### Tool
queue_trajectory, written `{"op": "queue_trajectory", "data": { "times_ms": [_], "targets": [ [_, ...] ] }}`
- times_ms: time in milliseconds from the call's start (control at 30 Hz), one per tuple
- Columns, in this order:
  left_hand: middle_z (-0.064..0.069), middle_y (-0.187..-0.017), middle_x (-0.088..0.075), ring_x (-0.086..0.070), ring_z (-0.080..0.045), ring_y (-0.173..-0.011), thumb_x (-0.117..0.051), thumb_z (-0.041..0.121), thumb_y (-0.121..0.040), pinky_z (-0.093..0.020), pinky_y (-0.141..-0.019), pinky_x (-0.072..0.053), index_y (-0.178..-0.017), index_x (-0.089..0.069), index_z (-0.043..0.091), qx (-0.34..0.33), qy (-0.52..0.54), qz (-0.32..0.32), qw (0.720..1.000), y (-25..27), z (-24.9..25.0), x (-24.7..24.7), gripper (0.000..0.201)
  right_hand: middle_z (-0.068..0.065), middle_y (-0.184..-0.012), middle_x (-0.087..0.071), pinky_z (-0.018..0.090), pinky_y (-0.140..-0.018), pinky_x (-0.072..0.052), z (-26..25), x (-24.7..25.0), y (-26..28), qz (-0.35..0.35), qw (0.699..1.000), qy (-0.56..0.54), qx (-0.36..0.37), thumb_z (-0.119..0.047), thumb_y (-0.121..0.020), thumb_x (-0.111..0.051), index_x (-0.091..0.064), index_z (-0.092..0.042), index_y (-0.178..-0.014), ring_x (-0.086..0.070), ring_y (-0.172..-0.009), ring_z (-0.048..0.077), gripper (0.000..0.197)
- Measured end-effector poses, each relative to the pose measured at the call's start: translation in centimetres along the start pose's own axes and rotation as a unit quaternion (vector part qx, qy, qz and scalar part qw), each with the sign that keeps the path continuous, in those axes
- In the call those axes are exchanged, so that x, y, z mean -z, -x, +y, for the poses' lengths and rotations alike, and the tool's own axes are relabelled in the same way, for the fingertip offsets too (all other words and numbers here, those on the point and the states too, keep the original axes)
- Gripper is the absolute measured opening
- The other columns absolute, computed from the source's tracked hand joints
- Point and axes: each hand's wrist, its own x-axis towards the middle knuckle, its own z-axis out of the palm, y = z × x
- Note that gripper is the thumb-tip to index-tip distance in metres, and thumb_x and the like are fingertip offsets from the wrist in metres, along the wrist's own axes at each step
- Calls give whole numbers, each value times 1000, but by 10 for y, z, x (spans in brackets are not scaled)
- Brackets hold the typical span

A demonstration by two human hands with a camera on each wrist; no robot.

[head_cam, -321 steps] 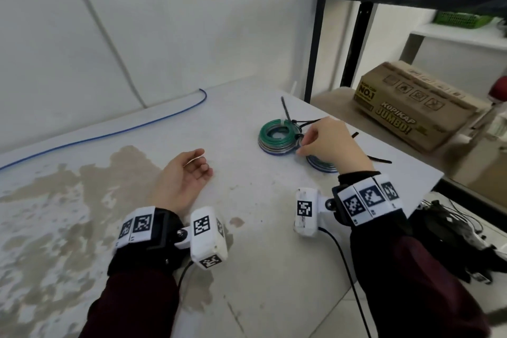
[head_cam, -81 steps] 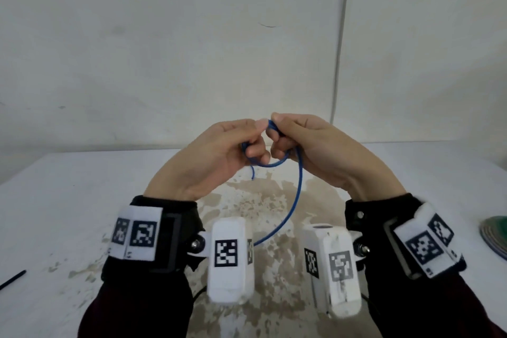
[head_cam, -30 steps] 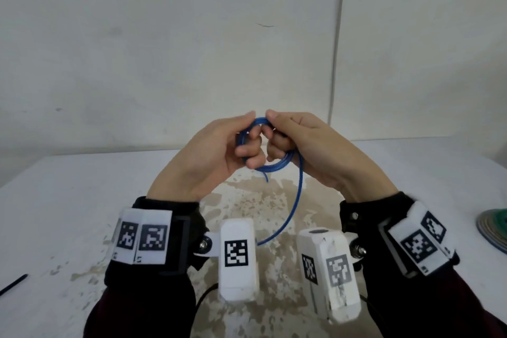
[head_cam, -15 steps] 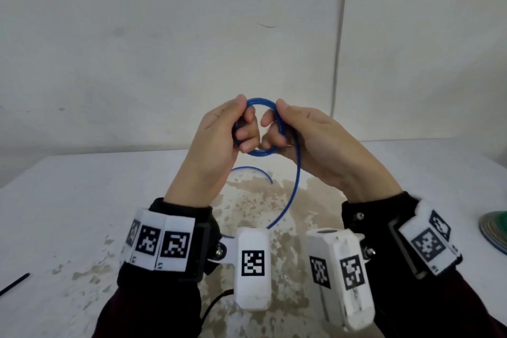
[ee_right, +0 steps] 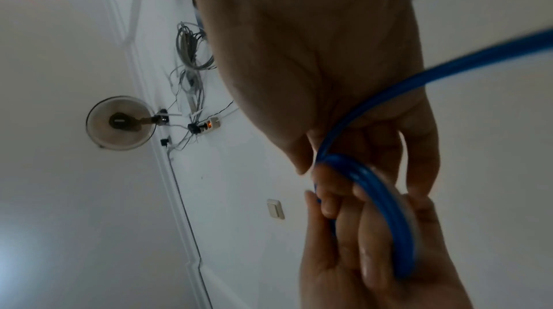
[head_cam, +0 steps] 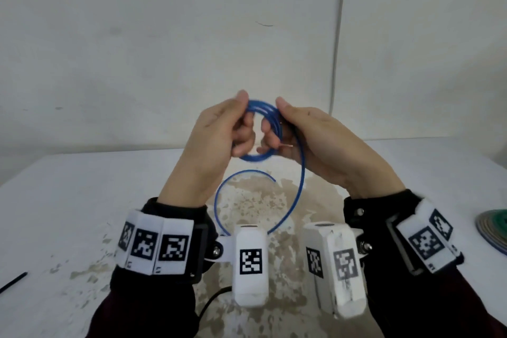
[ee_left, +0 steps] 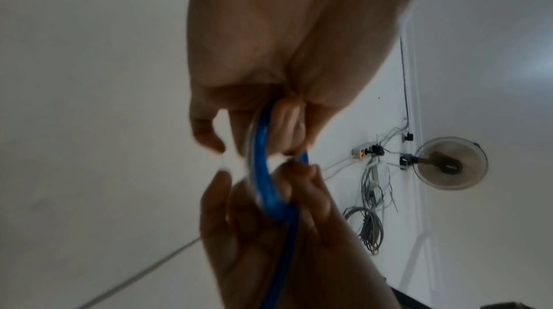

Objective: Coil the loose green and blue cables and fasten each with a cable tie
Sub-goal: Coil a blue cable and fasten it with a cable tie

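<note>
Both hands are raised above the table and hold a small coil of blue cable (head_cam: pixel 265 129) between them. My left hand (head_cam: pixel 219 132) pinches the coil's left side with thumb on top and fingers curled inside. My right hand (head_cam: pixel 307 137) grips the right side the same way. A loose blue tail (head_cam: pixel 297 189) hangs from the coil, curves down behind the left wrist camera and ends in a free arc above the table. In the wrist views the blue cable (ee_left: pixel 263 172) (ee_right: pixel 386 214) runs between the curled fingers of both hands.
The white table (head_cam: pixel 68 200) has a brown stained patch (head_cam: pixel 260 208) under the hands. A black cable tie (head_cam: pixel 13 281) lies at the left edge. Finished green and blue coils (head_cam: pixel 493 230) sit at the right edge. A wall stands close behind.
Both hands have risen and turned the coil upright. The coil has gained a loop and the loose tail is shorter, its free end now curling above the table.
</note>
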Motion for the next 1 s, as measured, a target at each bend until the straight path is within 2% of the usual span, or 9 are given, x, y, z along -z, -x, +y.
{"op": "queue_trajectory", "data": {
  "times_ms": [67, 200, 300, 433, 600, 700, 800, 900, 1000],
  "targets": [
    [3, -47, -24, -25, -14, -41, -36, 28, -101, -21, -46, -25, -68, -46, 7, 0, 19, 5, 1000, 0, 1, 3, 40, -1, -53, -45, 21, -71, -50, -2, -1, -1, -5, 1000, -18, 11, -27, -103, -31, -55, -8, -73, -52, -63, 17, 43],
    [6, -47, -26, -24, -14, -44, -38, 32, -99, -20, -48, -25, -64, -46, 9, 22, -54, -73, 996, 3, 3, 5, 42, -7, -50, -31, 23, -71, -47, 0, -2, 1, -4, 999, 39, 11, -29, -102, -35, -49, -10, -69, -41, -55, 15, 41],
    [6, -50, -23, -17, -12, -47, -35, 29, -102, -19, -46, -23, -63, -40, 12, -15, -25, -13, 999, 1, 0, 0, 43, -3, -53, -39, 29, -78, -52, 1, -3, -2, 26, 998, 52, 35, -29, -102, -36, -56, -8, -76, -48, -61, 18, 40],
    [6, -52, -22, -19, -12, -49, -34, 24, -101, -20, -50, -23, -70, -39, 11, 4, 30, -49, 998, -1, 2, 1, 34, 0, -56, -51, 30, -76, -54, -4, 6, 0, 44, 997, 51, 47, -28, -103, -34, -59, -7, -80, -59, -63, 15, 40],
    [8, -52, -21, -16, -10, -48, -41, 24, -100, -19, -51, -20, -72, -41, 11, -36, 43, 28, 998, -1, -2, 1, 30, 8, -72, -69, 30, -82, -55, -2, 4, 1, -1, 999, -12, 32, -24, -103, -31, -64, -6, -87, -67, -77, 18, 41],
    [7, -48, -22, -18, -12, -46, -40, 27, -100, -21, -52, -28, -73, -46, 10, -12, 71, 39, 997, -3, -4, 2, 33, 3, -59, -57, 25, -77, -54, 2, -1, -3, -16, 999, -41, 17, -23, -104, -28, -58, -6, -85, -61, -68, 17, 40],
    [4, -46, -23, -25, -14, -40, -41, 39, -93, -28, -58, -27, -65, -46, 13, 65, 46, -62, 995, -3, -3, 5, 39, -7, -50, -30, 22, -63, -44, 1, 1, -3, -15, 1000, -1, 10, -25, -103, -32, -48, -9, -74, -37, -51, 13, 37],
    [5, -50, -19, -16, -11, -44, -39, 33, -96, -29, -57, -15, -66, -41, 11, 32, 3, -55, 998, -2, -3, 6, 38, -6, -50, -35, 28, -71, -48, 2, 1, -2, -13, 1000, 20, 3, -28, -102, -36, -53, -10, -75, -42, -52, 13, 37],
    [7, -49, -20, -16, -9, -44, -33, 31, -101, -24, -52, -15, -67, -37, 12, -6, 83, 3, 997, -3, -4, 2, 39, -1, -54, -44, 27, -71, -51, 0, -1, -5, 8, 999, -45, 15, -30, -102, -35, -57, -8, -80, -50, -60, 15, 38]
  ]
}}
